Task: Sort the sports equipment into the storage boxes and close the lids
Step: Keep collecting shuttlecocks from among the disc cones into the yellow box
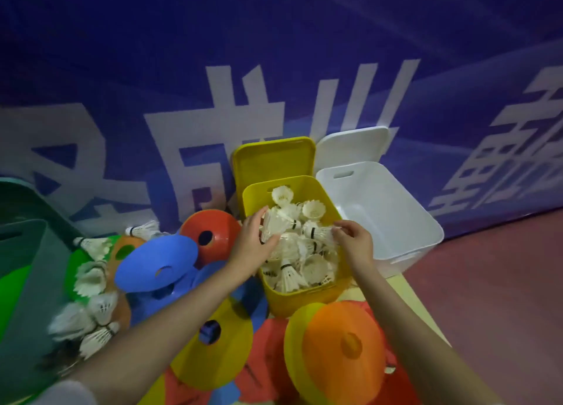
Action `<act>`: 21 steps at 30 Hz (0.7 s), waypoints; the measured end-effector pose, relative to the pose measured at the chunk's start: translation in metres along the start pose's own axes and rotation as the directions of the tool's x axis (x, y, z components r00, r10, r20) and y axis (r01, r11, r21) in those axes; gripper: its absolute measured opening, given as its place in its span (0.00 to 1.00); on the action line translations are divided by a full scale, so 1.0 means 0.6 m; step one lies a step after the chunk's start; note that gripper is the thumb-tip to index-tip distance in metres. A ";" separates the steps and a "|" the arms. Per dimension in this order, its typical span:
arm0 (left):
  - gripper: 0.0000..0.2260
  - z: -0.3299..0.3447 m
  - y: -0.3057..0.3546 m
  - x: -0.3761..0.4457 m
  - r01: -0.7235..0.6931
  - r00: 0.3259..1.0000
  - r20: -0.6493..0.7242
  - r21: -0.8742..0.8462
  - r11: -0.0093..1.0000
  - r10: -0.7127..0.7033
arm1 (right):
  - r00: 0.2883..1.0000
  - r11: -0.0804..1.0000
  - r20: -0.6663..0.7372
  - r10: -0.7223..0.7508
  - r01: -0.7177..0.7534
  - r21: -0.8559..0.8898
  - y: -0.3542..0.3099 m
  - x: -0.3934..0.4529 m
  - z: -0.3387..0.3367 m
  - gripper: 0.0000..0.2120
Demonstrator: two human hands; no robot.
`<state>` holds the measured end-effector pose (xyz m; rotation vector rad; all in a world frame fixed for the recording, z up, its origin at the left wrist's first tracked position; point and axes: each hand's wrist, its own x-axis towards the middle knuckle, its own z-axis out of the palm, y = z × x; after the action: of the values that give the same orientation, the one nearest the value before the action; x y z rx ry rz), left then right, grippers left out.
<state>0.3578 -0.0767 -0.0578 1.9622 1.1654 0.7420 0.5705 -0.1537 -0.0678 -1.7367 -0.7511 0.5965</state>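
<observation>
the yellow box (307, 295) is heaped with white shuttlecocks (300, 252), its lid up; the white box (405, 221) alongside looks bare. left hand (254, 240) grips a shuttlecock bunch, right hand (355, 241) pinches 1 shuttlecock's feathers.

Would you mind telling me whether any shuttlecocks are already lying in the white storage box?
No, the white box shows only its bare interior, while the shuttlecocks fill the yellow box.

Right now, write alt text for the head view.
Both hands reach into a yellow box full of white shuttlecocks, left hand and right hand each holding some. An open white box stands beside it; coloured disc cones lie around.
</observation>
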 end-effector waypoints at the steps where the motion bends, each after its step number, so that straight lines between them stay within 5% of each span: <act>1: 0.30 0.017 0.005 0.016 -0.008 0.999 0.038 0.052 0.999 0.006 | 1.000 1.000 -0.015 0.001 -0.001 0.023 0.000 0.012 -0.005 0.06; 5: 0.33 0.065 -0.011 0.048 0.019 0.982 0.165 0.388 0.921 -0.089 | 1.000 0.996 -0.001 -0.018 0.018 0.085 -0.007 0.058 0.008 0.07; 8: 0.30 0.086 -0.028 0.043 -0.022 0.991 0.122 0.576 0.817 -0.059 | 0.995 0.998 0.086 -0.044 0.041 0.038 -0.003 0.084 0.033 0.08; 14: 0.27 0.093 -0.041 0.038 -0.023 1.000 -0.003 0.569 0.822 0.030 | 0.915 0.970 0.402 -0.027 0.121 -0.210 0.026 0.116 0.065 0.13; 21: 0.20 0.099 -0.048 0.035 0.002 0.990 -0.114 0.596 0.803 0.082 | 0.878 0.865 0.445 -0.175 0.353 -0.356 0.051 0.142 0.052 0.14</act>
<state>0.3984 -0.0658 -0.1125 2.4863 1.5873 0.5732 0.6110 -0.0765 -0.1075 -1.8752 -1.4877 0.6314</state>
